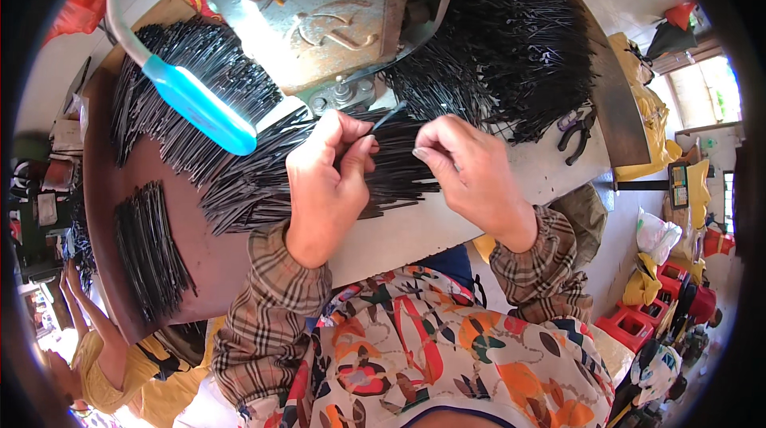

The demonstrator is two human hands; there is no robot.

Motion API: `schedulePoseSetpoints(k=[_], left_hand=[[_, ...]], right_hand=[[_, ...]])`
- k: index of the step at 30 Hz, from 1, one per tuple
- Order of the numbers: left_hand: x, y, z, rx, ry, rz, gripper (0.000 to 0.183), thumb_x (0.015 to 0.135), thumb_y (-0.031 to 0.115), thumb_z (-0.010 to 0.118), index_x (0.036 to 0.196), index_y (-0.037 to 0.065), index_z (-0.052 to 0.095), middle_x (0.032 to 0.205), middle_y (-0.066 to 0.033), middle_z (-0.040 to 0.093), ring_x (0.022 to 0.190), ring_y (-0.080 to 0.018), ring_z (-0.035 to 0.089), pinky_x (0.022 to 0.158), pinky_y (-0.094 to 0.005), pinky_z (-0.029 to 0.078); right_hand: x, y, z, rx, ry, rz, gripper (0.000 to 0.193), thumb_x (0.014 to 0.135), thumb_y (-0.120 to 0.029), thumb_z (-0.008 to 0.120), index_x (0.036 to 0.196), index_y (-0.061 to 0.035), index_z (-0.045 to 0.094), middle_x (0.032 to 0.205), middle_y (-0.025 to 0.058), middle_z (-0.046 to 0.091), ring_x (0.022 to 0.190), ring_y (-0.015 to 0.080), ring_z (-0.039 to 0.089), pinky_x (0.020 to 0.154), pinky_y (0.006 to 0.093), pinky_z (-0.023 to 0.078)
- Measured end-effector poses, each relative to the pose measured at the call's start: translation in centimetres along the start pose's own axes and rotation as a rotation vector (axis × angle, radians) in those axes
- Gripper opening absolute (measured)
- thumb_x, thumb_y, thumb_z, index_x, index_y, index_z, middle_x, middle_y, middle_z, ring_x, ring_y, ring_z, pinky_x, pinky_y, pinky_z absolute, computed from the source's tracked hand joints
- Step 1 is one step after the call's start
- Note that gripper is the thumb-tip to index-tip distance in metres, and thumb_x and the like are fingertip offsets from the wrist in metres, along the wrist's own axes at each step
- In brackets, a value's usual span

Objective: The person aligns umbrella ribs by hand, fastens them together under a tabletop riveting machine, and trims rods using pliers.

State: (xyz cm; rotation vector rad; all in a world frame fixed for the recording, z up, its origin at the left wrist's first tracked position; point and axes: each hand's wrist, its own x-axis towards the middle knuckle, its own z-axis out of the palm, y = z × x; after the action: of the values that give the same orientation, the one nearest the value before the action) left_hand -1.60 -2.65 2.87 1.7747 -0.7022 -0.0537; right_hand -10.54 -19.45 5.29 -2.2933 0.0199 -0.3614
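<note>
My left hand [329, 185] pinches a thin dark wire [389, 115] between thumb and forefinger. The wire's tip points up and right, just below the metal press machine [319, 29]. To the right, my right hand [475, 177] hovers over the table with thumb and fingertips closed together; whatever they hold, if anything, is too small to tell. Under and around both hands lies a loose heap of black wires [255, 189], all running roughly the same way. A larger heap of black wires [519, 45] spreads at the far right of the machine.
A lit blue lamp [199, 105] on a bent arm hangs left of the machine. More wires [183, 85] lie beneath it, and a neat bundle [152, 252] is at the near left. Pliers [576, 137] rest near the table's right edge. Another person [112, 348] sits at lower left.
</note>
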Motion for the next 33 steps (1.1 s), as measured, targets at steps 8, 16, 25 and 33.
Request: schedulePoseSetpoints(k=[8,16,25,33], left_hand=[[-0.3,-1.6,-0.9,-0.293,0.124,-0.308,0.005,0.089,-0.006,0.058,0.094,-0.005,0.058,0.069,-0.0013,0.059,0.055,-0.0033,0.05,0.048,-0.0188,0.039],[-0.7,-3.1,-2.0,-0.309,0.138,-0.359,0.019,0.088,-0.006,0.058,0.106,-0.005,0.064,0.074,0.0022,0.059,0.056,-0.0011,0.045,0.05,-0.0173,0.038],[-0.8,-2.7,-1.5,-0.411,0.121,-0.399,0.02,0.089,-0.006,0.058,0.107,-0.005,0.065,0.076,0.0026,0.059,0.057,0.0,0.044,0.05,-0.0168,0.037],[-1.1,-4.2,-1.5,-0.163,0.099,-0.271,0.025,0.09,-0.004,0.058,0.115,-0.005,0.062,0.074,0.0033,0.055,0.056,-0.0011,0.045,0.049,-0.0159,0.036]], right_hand=[[3.3,1.1,4.7,-0.132,-0.024,-0.425,0.016,0.079,-0.002,0.058,0.094,-0.0055,0.056,0.08,0.0103,0.057,0.077,0.0293,0.062,0.064,0.0388,0.051],[4.0,1.3,5.3,0.248,-0.022,0.073,0.015,0.092,-0.009,0.061,0.102,0.0005,0.067,0.073,0.0061,0.066,0.062,0.0024,0.048,0.055,0.0214,0.042],[4.0,2.5,6.6,0.359,-0.022,0.135,0.023,0.095,-0.009,0.058,0.112,0.0044,0.065,0.098,0.0079,0.071,0.086,0.0073,0.06,0.078,0.0223,0.049],[4.1,3.7,7.8,0.471,0.089,0.044,0.019,0.093,-0.01,0.061,0.108,-0.0012,0.068,0.071,0.0058,0.063,0.061,0.0041,0.049,0.055,0.0221,0.043]])
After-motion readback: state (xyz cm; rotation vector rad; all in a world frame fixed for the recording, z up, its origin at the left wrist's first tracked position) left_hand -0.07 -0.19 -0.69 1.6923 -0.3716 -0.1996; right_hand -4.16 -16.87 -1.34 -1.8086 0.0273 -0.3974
